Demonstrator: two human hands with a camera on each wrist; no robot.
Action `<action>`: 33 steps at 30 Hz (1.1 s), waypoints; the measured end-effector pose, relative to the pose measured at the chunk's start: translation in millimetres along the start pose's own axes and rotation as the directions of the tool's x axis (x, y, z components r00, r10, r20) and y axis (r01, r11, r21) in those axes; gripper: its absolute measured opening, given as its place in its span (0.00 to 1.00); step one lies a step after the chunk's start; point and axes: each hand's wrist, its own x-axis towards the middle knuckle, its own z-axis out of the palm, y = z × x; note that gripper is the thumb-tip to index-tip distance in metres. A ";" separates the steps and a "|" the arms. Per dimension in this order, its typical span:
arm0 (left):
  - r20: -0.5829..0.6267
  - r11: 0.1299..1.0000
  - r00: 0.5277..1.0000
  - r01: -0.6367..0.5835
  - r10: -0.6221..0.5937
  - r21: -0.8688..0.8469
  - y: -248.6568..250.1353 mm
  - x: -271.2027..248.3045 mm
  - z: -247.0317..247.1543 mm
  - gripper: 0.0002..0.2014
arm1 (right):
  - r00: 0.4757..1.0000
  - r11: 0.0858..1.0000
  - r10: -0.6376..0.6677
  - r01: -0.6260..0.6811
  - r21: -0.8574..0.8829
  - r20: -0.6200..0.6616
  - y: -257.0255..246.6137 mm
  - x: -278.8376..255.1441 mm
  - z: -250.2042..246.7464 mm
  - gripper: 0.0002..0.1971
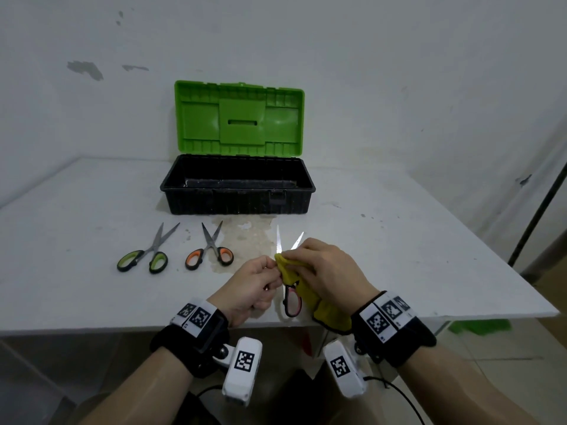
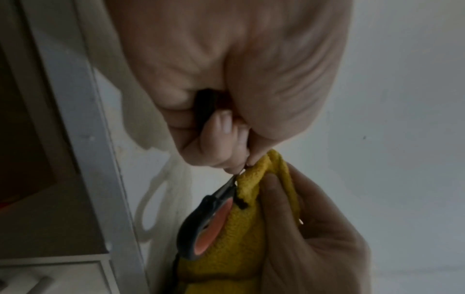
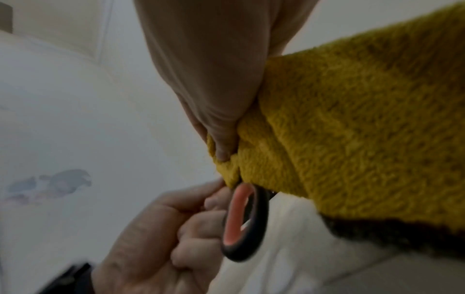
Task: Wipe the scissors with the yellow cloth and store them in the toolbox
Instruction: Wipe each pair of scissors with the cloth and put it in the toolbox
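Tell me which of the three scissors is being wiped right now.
The pink-handled scissors, held in both hands with the yellow cloth round them. The green-handled and orange-handled pairs lie untouched on the table.

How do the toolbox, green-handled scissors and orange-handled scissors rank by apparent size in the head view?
1. toolbox, clearly largest.
2. green-handled scissors.
3. orange-handled scissors, only slightly smaller; both lie about equally far from the camera.

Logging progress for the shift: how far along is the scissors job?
Done: nothing stored; what shows of the open toolbox holds no scissors. In hand: left hand grips the red-handled scissors while right hand wipes them with the yellow cloth. Left: green-handled scissors and orange-handled scissors lie on the table.
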 end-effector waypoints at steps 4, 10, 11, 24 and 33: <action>-0.004 1.000 1.000 0.002 -0.002 0.010 -1.2 -0.8 0.0 0.10 | 0.999 1.000 0.003 -0.002 -0.023 0.034 0.2 0.6 8.2 0.14; -0.026 0.998 0.998 0.054 -0.053 0.046 -7.1 2.6 -2.4 0.12 | 0.972 0.976 0.218 -0.218 0.007 -0.088 29.5 17.5 -4.0 0.10; -0.027 0.997 0.998 0.061 -0.060 0.046 -7.2 2.1 -2.2 0.12 | 0.956 0.964 0.264 -0.262 0.036 -0.127 36.0 19.3 -9.4 0.10; 0.009 0.999 0.999 0.038 -0.039 0.019 4.3 0.7 1.0 0.09 | 0.992 0.992 0.129 -0.129 0.000 -0.010 11.5 3.2 -3.9 0.11; 0.019 0.997 0.997 0.076 -0.075 -0.022 0.8 2.9 -5.9 0.11 | 0.992 0.992 0.118 -0.120 0.031 0.054 3.0 4.8 -15.7 0.12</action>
